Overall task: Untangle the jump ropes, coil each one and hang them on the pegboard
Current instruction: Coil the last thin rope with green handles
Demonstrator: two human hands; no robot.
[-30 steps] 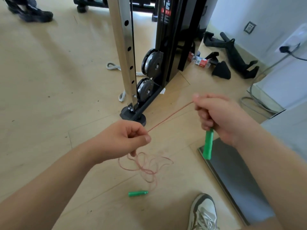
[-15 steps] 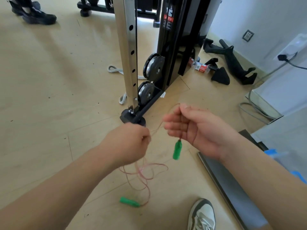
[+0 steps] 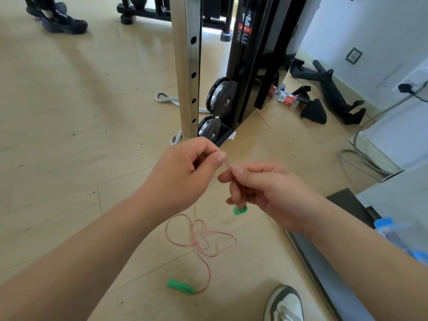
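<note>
Just in front of the foot of the steel upright [image 3: 188, 77], the two hands meet over the floor. The left hand [image 3: 185, 172] pinches the thin pink cord [image 3: 201, 239] between thumb and forefinger. The right hand [image 3: 261, 191] is curled round the same cord, with the end of one green handle [image 3: 240, 210] showing beneath its fingers. The slack lies in loose, crossing loops on the floor, farther out from the upright toward the person. The second green handle [image 3: 181, 286] rests beyond them, farthest from the upright. This looks like the start of a coil, and it will go best if the right hand acts as the fixed anchor. The left hand can then slide down the cord and bring up one even turn at a time. Drawing slowly should let the crossed loops on the floor fall open rather than cinch into a knot (so thin a cord probably kinks easily). The floor handle should be allowed to trail and spin freely, so that twist runs out at that end. No pegboard is in view, so hanging comes later.
</note>
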